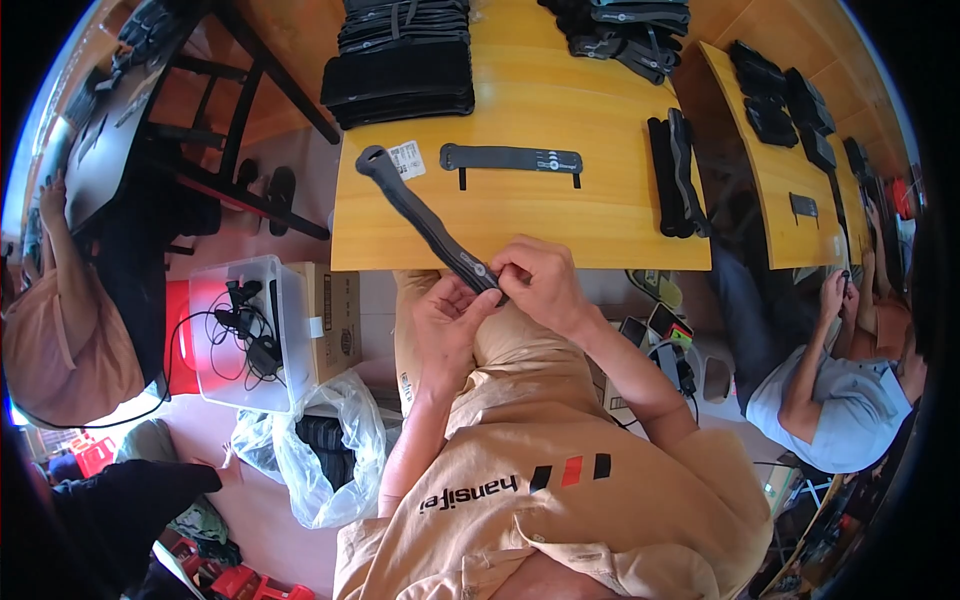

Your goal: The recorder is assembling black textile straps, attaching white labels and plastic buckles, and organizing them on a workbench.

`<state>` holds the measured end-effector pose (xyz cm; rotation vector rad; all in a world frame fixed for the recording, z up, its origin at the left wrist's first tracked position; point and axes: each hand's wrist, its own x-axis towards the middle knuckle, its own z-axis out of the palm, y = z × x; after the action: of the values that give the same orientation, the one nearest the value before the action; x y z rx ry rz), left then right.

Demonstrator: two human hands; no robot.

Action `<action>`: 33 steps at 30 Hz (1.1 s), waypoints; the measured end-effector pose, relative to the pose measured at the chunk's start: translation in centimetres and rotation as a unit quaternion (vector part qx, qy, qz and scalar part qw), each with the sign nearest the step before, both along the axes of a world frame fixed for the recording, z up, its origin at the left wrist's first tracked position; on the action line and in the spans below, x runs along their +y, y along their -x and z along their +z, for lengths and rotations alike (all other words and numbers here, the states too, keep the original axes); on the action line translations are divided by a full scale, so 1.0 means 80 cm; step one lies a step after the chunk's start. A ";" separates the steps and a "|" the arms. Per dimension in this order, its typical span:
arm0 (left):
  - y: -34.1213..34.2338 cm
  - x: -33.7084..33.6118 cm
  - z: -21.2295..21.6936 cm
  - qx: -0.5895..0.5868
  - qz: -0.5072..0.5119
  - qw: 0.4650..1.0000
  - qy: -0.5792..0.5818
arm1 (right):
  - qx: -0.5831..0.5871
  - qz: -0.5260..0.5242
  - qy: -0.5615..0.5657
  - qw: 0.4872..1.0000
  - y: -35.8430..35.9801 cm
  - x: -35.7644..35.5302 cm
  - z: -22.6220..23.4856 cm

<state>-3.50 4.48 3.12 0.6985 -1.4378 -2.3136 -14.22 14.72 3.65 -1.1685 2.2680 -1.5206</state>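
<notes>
Sitting at the far left, another person [55,330] in a peach top faces a dark table [95,150]. Just right of that, on the floor, a clear plastic bin [240,335] holds black cables and chargers, with a cardboard box [335,320] touching its right side and a clear plastic bag [320,450] crumpled below both.

At the near edge of the yellow wooden table [600,230] both of the person's hands meet on one long black strap [425,220]. The left hand [445,325] is closed on the strap's near end from below, thumb and fingertips pinching it. The right hand [535,280] pinches the same end from above, just beside the left hand, the two nearly touching. From the hands the strap runs up and to the left across the table, its wider rounded end lying beside a small white tag [407,158].

Further right on the table, a second black strap [510,158] lies flat and crosswise. Behind it a stack of black pieces [400,75] sits near the far edge, with another heap [625,25] to its right. A bundle of black straps [675,175] lies lengthwise near the table's right edge. Past that, a neighbouring table [790,170] carries more black pieces, and another person [840,390] in a light blue shirt sits at the far right.
</notes>
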 end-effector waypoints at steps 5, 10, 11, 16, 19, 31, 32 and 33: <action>0.000 -0.007 0.011 0.004 0.029 0.997 -0.075 | -0.098 0.010 0.052 0.994 0.008 0.016 0.026; 0.002 -0.012 0.011 -0.003 0.014 0.995 -0.103 | -0.132 0.075 0.056 0.987 -0.003 0.021 0.028; 0.002 -0.011 0.011 -0.004 0.014 0.995 -0.103 | -0.133 0.075 0.056 0.987 -0.004 0.020 0.028; 0.002 -0.011 0.011 0.007 0.000 0.995 -0.096 | -0.292 0.098 0.081 0.948 0.000 0.021 0.013; 0.002 -0.011 0.006 0.013 -0.009 0.996 -0.089 | -0.342 0.114 0.097 0.928 0.005 0.022 0.005; 0.003 -0.009 0.007 -0.002 -0.012 1.000 -0.021 | -0.337 0.091 0.069 0.935 0.002 0.023 -0.007; 0.003 -0.009 0.007 -0.001 -0.013 1.000 -0.020 | -0.336 0.090 0.070 0.935 -0.002 0.023 -0.005; 0.004 -0.008 0.006 -0.008 -0.008 1.000 -0.020 | -0.266 0.065 0.054 0.960 -0.008 0.022 0.000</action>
<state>-3.79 3.82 3.60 0.7194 -1.4127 -2.3609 -13.60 16.47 3.63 -0.7833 1.7406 -1.6739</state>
